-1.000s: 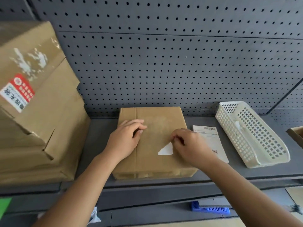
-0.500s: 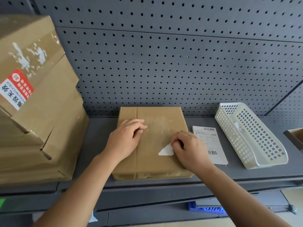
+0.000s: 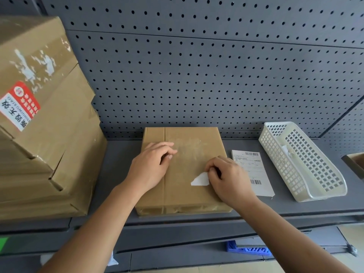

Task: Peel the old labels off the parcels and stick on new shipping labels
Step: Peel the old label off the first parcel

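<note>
Head view: two bare forearms reach in from the bottom edge toward a flat brown parcel (image 3: 183,196) lying on the grey shelf (image 3: 118,174), its near edge close to the shelf's front lip. The right hand (image 3: 226,180) sits on the parcel's right side, its grip closed, fingertips pinching the upper corner of a white triangular scrap of old label (image 3: 200,180) that lies on the cardboard. The left hand (image 3: 151,164) rests on the parcel's left half across the tape seam, its grip loose, fingers lightly curled on the surface and holding nothing. A dull patch of residue marks the cardboard beyond the hands. Just right of the parcel a new shipping label (image 3: 256,174) with barcodes lies flat on the shelf, and right of that sits a white plastic basket (image 3: 275,154). Large cartons (image 3: 49,154) are stacked at the left, one bearing a red-and-white sticker (image 3: 18,106). A grey pegboard (image 3: 216,75) forms the back wall.
</note>
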`<state>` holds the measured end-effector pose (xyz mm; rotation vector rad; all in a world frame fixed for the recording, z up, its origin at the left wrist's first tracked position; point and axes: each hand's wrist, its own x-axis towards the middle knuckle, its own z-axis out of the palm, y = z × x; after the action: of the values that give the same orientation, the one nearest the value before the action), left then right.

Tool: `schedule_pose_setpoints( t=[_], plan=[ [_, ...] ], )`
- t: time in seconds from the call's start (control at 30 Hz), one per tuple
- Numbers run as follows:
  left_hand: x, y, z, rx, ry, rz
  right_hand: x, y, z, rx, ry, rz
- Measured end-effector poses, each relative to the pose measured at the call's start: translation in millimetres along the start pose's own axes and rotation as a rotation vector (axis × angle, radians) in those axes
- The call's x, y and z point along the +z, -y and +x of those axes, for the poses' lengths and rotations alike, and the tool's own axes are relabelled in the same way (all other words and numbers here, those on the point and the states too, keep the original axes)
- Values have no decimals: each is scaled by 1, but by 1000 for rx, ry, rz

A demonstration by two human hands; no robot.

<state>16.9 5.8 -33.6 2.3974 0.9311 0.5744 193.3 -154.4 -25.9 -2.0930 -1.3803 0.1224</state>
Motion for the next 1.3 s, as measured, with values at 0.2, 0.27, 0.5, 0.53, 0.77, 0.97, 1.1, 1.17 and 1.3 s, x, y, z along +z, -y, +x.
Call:
schedule_pose_setpoints(
  t=[0.2, 0.27, 0.5, 0.53, 0.77, 0.97, 1.1, 1.17, 1.3],
  plan=[
    [0, -1, 0, -4, 0, 2, -1, -5, -1, 14, 11, 67],
    [-1, -1, 0, -5, -1, 2, 1, -4, 0, 10, -1, 24],
    [-1, -1, 0, -8, 2, 3, 1, -6, 0, 16, 2, 59],
    [-1, -1, 0, -10, 3, 1, 1, -6, 0, 14, -9, 51],
    [-1, -1, 0, -9, 8, 11, 3, -5, -1, -22, -21, 9],
    [-1, -1, -1, -7, 3, 5, 5, -2, 1, -17, -39, -27],
    [-1, -2, 0, -10, 10, 4, 3, -5, -1, -9, -20, 23],
    [-1, -2, 0, -9, 7, 0, 2, -5, 0, 17, -17, 67],
    [-1, -1, -1, -10, 10, 0, 4, -3, 0, -22, -23, 20]
  ],
)
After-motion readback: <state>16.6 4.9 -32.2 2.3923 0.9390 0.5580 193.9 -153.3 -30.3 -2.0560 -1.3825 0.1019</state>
